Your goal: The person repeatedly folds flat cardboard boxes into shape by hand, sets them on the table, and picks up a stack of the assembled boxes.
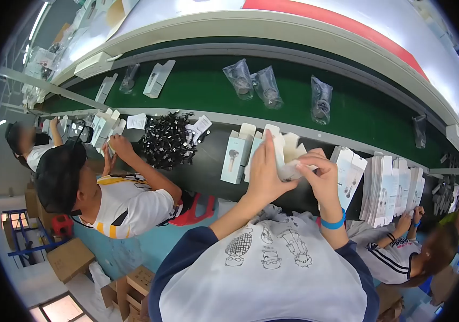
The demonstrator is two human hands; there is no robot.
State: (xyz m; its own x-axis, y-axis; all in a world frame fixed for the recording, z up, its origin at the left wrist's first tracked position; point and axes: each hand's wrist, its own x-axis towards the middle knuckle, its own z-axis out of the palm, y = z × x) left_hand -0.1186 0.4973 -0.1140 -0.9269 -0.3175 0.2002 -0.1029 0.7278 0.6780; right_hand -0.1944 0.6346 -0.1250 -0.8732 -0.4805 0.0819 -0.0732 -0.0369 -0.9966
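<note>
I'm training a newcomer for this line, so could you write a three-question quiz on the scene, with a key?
1. True or false: the camera wearer's blue wristband is on the same arm as the right grip.
2. What lies on the green surface? A) scissors B) clear plastic bags with items inside C) a keyboard
3. Fill in: in the picture, the heap of small black pieces lies to the ___ of the open carton.

Key: 1. True; 2. B; 3. left
</note>
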